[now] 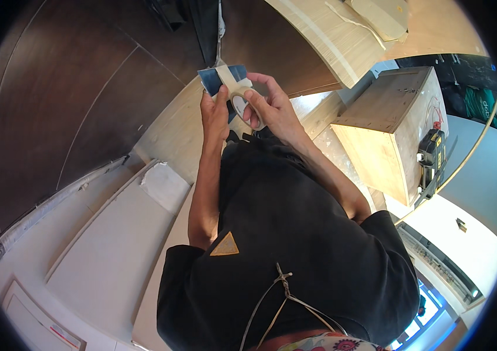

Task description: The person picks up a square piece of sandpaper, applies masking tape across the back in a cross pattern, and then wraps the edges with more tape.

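Note:
My left hand (215, 117) grips the lower left side of a flat dark-blue piece (208, 79), its thumb lying over the front. Whether this piece is a folded sheet or a small pad, I cannot tell. A strip of pale masking tape (225, 75) crosses its front from the top edge downward. The strip leads to a roll of masking tape (239, 106) just below and to the right. My right hand (277, 111) is closed round that roll, thumb on the near side and fingers through the core. Both hands are close together.
Large dark-brown panels (55, 88) rise on the left. Overhead right juts a pale wooden board (330, 47). A wooden box cabinet (371, 152) stands at the right, with a black-and-yellow tool (432, 157) at its side and a yellowish cable (470, 155) beyond. White panels (108, 234) lie lower left.

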Demonstrator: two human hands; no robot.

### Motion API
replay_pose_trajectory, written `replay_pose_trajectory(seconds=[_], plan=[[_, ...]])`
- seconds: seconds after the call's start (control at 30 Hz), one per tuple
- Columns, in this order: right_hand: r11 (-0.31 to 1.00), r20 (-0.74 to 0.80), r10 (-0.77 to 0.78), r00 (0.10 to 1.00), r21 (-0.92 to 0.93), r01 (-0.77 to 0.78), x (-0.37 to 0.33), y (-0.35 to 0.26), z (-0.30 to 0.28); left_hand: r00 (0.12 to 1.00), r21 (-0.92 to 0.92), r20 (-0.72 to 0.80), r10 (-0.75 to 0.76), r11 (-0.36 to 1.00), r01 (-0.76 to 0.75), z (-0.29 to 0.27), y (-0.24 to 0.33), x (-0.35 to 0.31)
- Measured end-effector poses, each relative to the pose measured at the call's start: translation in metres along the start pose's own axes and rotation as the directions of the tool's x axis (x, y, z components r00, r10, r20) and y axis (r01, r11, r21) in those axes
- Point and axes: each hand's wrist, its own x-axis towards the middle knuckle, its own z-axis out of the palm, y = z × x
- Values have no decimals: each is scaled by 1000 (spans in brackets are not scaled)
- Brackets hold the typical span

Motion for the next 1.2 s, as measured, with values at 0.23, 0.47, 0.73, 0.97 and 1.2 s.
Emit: replay_pose_trajectory(seconds=[0.23, 0.47, 0.73, 0.97, 1.2], plan=[[996, -11, 95, 995, 3, -95, -4, 7, -4, 990, -26, -70, 120, 992, -122, 9, 9, 6], [989, -10, 8, 1000, -150, -9, -5, 8, -10, 987, -158, -74, 145, 975, -155, 21, 11, 2], [876, -11, 40, 999, -481, -40, -4, -30, -19, 971, -165, -84, 223, 958, -234, 33, 8, -13], [871, -19, 61, 998, -487, -63, -8, -36, -21, 969, -116, -81, 235, 963, -243, 42, 13, -24], [828, 7, 71, 997, -558, -55, -6, -43, -18, 985, -119, -35, 171, 978, -174, 49, 19, -34]])
